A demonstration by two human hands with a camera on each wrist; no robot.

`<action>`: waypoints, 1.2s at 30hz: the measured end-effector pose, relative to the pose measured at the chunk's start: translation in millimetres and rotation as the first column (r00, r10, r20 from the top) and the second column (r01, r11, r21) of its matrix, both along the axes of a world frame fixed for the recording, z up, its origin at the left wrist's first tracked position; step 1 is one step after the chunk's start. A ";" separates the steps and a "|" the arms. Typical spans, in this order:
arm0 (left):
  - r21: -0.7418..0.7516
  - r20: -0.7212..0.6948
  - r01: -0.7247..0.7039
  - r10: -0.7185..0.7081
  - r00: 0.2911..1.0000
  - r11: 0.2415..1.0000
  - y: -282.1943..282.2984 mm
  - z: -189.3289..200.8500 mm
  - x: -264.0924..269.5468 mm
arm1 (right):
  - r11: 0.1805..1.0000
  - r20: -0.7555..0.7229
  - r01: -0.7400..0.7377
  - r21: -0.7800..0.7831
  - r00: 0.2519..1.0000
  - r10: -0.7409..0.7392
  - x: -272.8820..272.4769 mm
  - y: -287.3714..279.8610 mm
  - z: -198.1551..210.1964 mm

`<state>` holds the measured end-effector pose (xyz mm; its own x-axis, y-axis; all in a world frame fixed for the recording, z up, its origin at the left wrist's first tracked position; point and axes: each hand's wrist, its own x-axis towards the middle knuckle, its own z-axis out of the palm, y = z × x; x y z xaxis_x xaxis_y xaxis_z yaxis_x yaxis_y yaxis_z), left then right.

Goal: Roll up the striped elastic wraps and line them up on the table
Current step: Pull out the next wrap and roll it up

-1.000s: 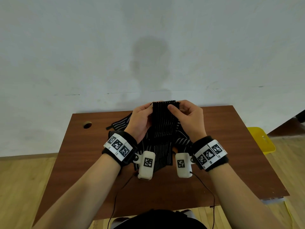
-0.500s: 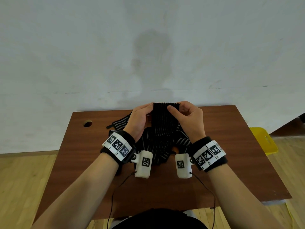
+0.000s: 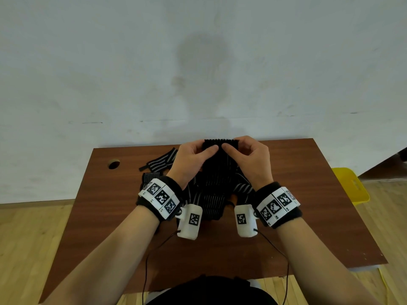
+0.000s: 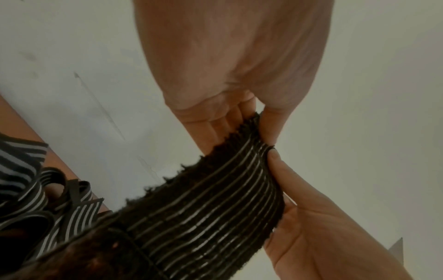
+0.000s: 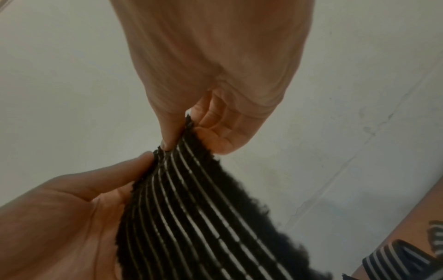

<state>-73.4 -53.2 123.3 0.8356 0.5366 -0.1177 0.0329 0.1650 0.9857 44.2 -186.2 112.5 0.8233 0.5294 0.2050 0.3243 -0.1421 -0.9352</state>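
The left hand (image 3: 193, 159) and right hand (image 3: 248, 159) are both pinching the top end of a black striped elastic wrap (image 3: 220, 170), thumbs in front, fingers curled behind. The wrap is hanging lengthwise, its stripes running from the raised end near the tabletop's (image 3: 308, 205) far edge down toward the loose pile of wraps (image 3: 207, 201) lying mid-table.
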 end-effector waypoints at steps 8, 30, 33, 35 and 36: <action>0.120 -0.044 0.022 -0.017 0.999 0.993 4.8 -7.5 6.2 | 0.999 0.028 0.046 0.021 0.999 -0.047 1.3 -2.4 -3.7; 0.129 -0.023 -0.168 0.172 0.985 0.977 0.5 -5.3 14.8 | 0.993 -0.127 -0.084 -0.078 0.989 0.074 -4.6 -13.7 -38.7; 0.129 0.006 -0.211 0.212 0.977 0.969 2.5 0.4 15.9 | 0.982 -0.223 -0.167 -0.088 0.964 0.144 -4.4 -14.3 -49.9; 0.124 0.008 -0.208 0.208 0.978 0.970 3.5 1.7 17.0 | 0.979 -0.226 -0.183 -0.096 0.961 0.157 -2.2 -15.5 -56.5; 0.122 0.004 -0.201 0.202 0.979 0.972 3.7 1.9 17.2 | 0.976 -0.225 -0.191 -0.100 0.960 0.165 -0.9 -16.1 -58.7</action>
